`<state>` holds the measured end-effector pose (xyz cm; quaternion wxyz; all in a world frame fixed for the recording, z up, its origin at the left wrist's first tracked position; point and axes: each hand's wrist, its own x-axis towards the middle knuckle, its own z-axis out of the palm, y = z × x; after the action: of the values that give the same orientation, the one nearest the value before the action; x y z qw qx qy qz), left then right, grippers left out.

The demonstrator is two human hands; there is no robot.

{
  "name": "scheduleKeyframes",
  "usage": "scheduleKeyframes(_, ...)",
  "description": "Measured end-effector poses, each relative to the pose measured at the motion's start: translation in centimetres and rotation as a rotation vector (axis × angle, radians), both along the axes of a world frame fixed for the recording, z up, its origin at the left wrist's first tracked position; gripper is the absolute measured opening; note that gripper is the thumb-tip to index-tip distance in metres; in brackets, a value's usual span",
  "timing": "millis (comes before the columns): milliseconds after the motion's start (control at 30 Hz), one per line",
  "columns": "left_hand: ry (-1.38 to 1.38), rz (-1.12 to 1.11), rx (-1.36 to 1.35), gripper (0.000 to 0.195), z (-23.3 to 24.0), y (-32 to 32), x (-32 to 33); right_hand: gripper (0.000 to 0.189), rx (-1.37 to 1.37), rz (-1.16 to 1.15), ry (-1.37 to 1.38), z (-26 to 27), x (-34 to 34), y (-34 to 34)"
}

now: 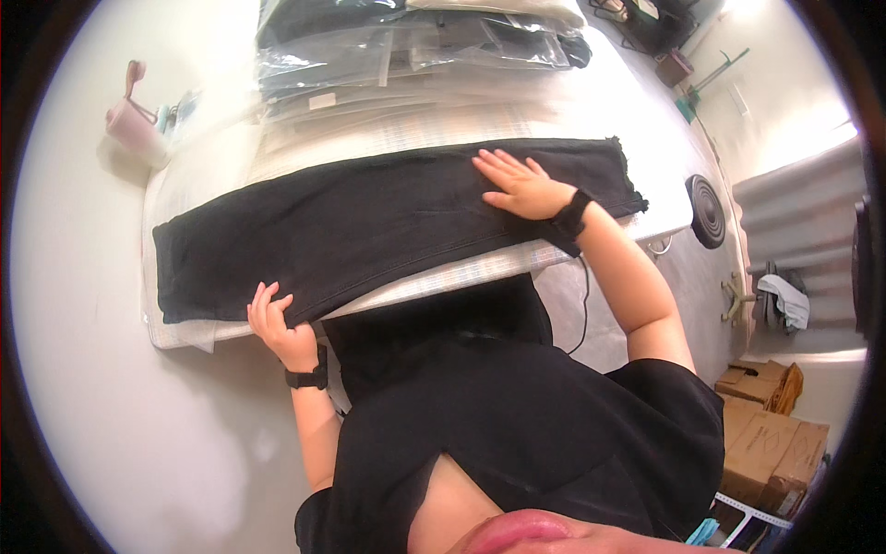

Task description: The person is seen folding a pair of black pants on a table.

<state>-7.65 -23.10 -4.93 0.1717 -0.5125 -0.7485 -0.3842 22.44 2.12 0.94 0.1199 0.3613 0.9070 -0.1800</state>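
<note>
A pair of black trousers, apparently folded lengthwise, lies stretched across the table, with the frayed leg hems at the right end. My right hand rests palm down on the cloth towards that end, its fingers spread. Down at the near left edge, my left hand touches the wider waist end, fingers slightly apart on the fabric. Both wrists wear black bands. Whatever lies beneath the trousers is hidden, apart from a strip of checked table cover along the front.
Clear plastic bags of folded dark garments are stacked at the table's far side. A pink bottle with a strap stands at the far left. Cardboard boxes sit at the lower right. Beyond the table's right edge is a round black stool seat.
</note>
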Motion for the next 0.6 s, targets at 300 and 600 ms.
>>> scheduleKeyframes(300,0.028,-0.001,0.001,0.025,0.1,0.0,0.0,0.058,-0.199,-0.092,0.062,1.1,8.8,4.1)
scheduleKeyframes(600,0.028,-0.018,0.008,0.02,0.4,0.0,0.2,0.061,0.004,-0.395,-0.171,1.3,12.6,4.9)
